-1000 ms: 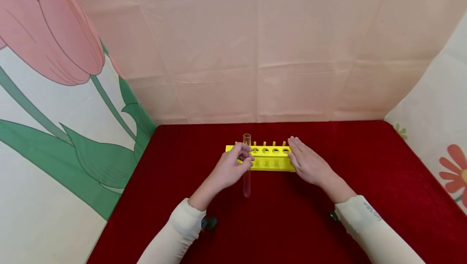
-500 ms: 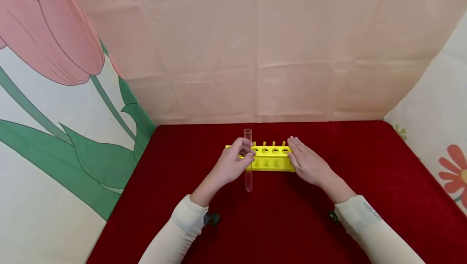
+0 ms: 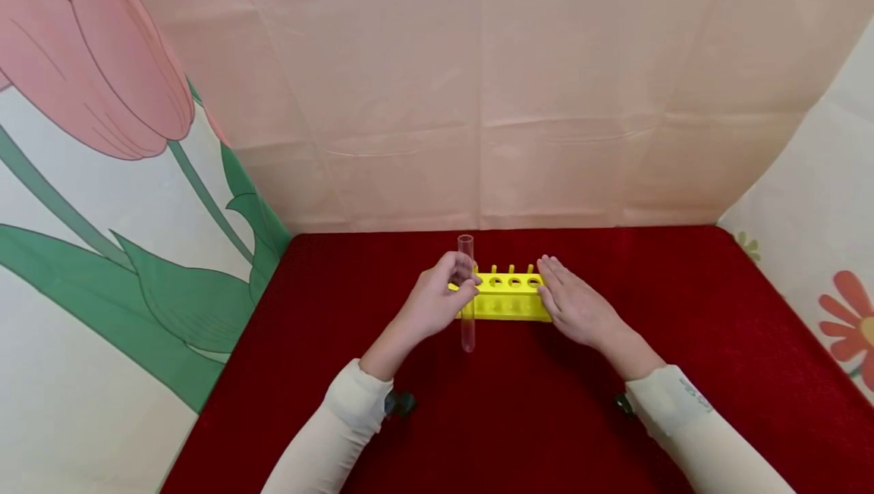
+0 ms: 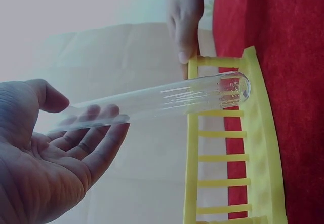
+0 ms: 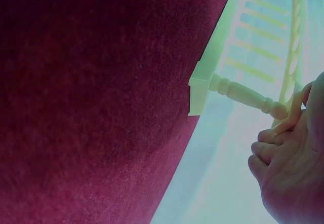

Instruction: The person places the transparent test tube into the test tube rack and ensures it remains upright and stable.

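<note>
My left hand [image 3: 437, 297] pinches a clear glass test tube [image 3: 467, 331] between thumb and fingers, in front of the yellow test tube rack [image 3: 508, 308]. The tube stands near upright in the head view, rounded end down. In the left wrist view that tube [image 4: 172, 97] crosses in front of the rack [image 4: 263, 148], and no liquid shows in it. My right hand [image 3: 580, 308] holds the rack's right end. The right wrist view has the thumb and fingers of this hand [image 5: 298, 168] on either side of the rack's top corner [image 5: 286, 120].
The rack stands on a red cloth-covered table [image 3: 512, 418]. Its top plate has a row of round holes, with yellow pegs behind. A pink backdrop [image 3: 580, 99] hangs beyond the table, and flowered cloths hang at both sides.
My left hand has moved slightly right and away from me, carrying the test tube along the rack's front. The right hand and the rack have stayed put.
</note>
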`<state>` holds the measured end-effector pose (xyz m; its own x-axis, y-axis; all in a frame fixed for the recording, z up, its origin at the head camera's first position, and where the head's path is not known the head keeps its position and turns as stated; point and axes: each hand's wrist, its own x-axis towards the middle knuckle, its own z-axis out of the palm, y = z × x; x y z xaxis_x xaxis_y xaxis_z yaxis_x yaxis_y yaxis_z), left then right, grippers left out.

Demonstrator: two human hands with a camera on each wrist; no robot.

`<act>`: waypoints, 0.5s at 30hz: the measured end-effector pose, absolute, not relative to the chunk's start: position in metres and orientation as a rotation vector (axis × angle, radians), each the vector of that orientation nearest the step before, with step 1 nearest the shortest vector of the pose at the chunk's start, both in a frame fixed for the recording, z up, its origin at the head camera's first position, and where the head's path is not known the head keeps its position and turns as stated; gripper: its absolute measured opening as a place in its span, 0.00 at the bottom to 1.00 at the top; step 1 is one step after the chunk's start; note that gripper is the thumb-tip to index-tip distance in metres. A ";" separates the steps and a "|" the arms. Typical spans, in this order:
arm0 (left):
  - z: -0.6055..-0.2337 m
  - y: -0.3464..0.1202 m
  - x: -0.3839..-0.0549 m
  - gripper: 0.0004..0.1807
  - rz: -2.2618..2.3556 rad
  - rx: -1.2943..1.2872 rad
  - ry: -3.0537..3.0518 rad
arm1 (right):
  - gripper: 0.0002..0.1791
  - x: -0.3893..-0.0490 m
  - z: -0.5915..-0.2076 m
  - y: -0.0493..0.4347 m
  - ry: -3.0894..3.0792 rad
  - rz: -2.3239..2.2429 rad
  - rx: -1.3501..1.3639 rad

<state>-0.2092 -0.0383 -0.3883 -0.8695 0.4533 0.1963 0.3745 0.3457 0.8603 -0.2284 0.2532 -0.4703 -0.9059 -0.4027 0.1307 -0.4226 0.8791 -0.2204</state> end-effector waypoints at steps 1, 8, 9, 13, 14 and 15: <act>-0.388 -0.038 -0.209 0.14 1.577 0.776 2.510 | 0.33 -0.229 -0.470 0.253 -2.964 0.375 0.655; -0.385 -0.035 -0.212 0.13 1.598 0.782 2.497 | 0.33 -0.228 -0.470 0.253 -2.965 0.373 0.651; -0.385 -0.034 -0.212 0.13 1.600 0.782 2.496 | 0.33 -0.228 -0.470 0.253 -2.965 0.370 0.651; -0.382 -0.032 -0.213 0.14 1.600 0.781 2.505 | 0.33 -0.228 -0.470 0.253 -2.966 0.364 0.648; -0.382 -0.031 -0.213 0.14 1.600 0.786 2.510 | 0.33 -0.228 -0.470 0.253 -2.966 0.363 0.648; -0.381 -0.030 -0.213 0.14 1.600 0.790 2.515 | 0.33 -0.228 -0.470 0.253 -2.967 0.361 0.646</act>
<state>-0.2134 -0.0304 -0.3810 -0.8670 0.4477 0.2186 0.3879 0.3310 0.8602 -0.2280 0.2529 -0.4702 -0.9072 -0.3997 0.1311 -0.4194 0.8830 -0.2107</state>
